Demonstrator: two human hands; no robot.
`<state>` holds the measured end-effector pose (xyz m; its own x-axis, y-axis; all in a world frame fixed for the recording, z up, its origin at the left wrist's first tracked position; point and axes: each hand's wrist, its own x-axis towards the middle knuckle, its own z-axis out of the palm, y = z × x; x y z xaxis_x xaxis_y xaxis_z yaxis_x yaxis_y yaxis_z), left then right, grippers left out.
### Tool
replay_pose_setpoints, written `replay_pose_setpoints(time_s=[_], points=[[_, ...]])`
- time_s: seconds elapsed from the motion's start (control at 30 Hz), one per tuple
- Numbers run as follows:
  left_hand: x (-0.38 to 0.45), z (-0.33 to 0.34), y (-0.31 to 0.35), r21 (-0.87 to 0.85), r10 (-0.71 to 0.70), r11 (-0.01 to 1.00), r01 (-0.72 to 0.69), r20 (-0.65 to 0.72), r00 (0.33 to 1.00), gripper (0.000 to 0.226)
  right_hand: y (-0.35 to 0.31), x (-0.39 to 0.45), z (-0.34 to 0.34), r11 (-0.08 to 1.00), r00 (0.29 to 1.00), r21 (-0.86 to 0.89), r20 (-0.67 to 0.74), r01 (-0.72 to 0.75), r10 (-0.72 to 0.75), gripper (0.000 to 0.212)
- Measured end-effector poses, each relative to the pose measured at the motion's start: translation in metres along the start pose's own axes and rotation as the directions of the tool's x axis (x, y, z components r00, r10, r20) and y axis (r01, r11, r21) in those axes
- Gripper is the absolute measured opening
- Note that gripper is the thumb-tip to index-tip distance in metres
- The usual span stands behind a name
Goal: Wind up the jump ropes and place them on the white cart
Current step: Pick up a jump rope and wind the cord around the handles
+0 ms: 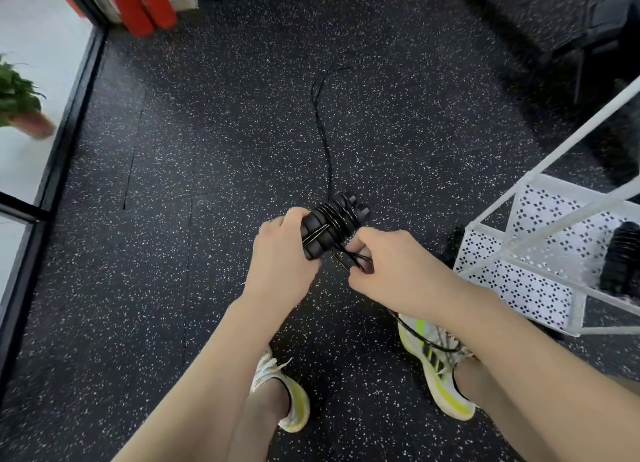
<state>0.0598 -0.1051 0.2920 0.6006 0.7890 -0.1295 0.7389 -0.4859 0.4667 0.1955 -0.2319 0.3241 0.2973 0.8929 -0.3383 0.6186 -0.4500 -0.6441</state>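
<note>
Already the white cart, at the floor's right edge, carries one dark wound bundle on its perforated shelf, so part of the job looks done. Another jump rope lies loose along the speckled floor, its near end wound round paired handles. Left hand grips those handles; right hand pinches the cord, winding unfinished.

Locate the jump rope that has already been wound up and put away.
In the head view, the wound rope lies at the far right on the white cart's perforated shelf, right of the right hand.
</note>
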Motion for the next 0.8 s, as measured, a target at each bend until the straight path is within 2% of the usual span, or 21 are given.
replay_pose_setpoints(time_s=[0.1, 0.2, 0.33, 0.5, 0.63, 0.8], points=[[0.001, 0.0, -0.005, 0.041, 0.037, 0.998, -0.037, -0.012, 0.999, 0.062, 0.001, 0.001, -0.002, 0.998, 0.998, -0.046, 0.042, 0.049, -0.047, 0.031], [-0.001, 0.001, -0.004, 0.102, 0.098, 0.99, -0.102, 0.045, 0.994, 0.061, 0.004, 0.002, -0.004, 0.99, 0.996, -0.113, -0.012, 0.088, -0.09, 0.022], [-0.003, 0.001, -0.001, 0.045, 0.183, 0.98, -0.195, 0.193, 0.964, 0.062, 0.011, 0.006, -0.017, 0.985, 0.989, -0.159, -0.121, 0.067, -0.087, 0.009], [-0.007, -0.01, 0.002, -0.032, 0.215, 0.975, -0.218, 0.366, 0.906, 0.065, 0.023, 0.011, -0.025, 0.995, 0.984, 0.077, -0.173, 0.064, -0.05, 0.01], [-0.009, -0.016, 0.004, -0.065, 0.224, 0.974, -0.218, 0.43, 0.875, 0.065, 0.024, 0.011, -0.022, 0.976, 0.983, 0.191, -0.167, 0.105, -0.073, 0.005], [-0.01, -0.016, 0.004, -0.087, 0.231, 0.973, -0.216, 0.488, 0.842, 0.064, 0.024, 0.013, -0.02, 0.946, 0.998, 0.321, -0.059, 0.046, -0.028, 0.009]])
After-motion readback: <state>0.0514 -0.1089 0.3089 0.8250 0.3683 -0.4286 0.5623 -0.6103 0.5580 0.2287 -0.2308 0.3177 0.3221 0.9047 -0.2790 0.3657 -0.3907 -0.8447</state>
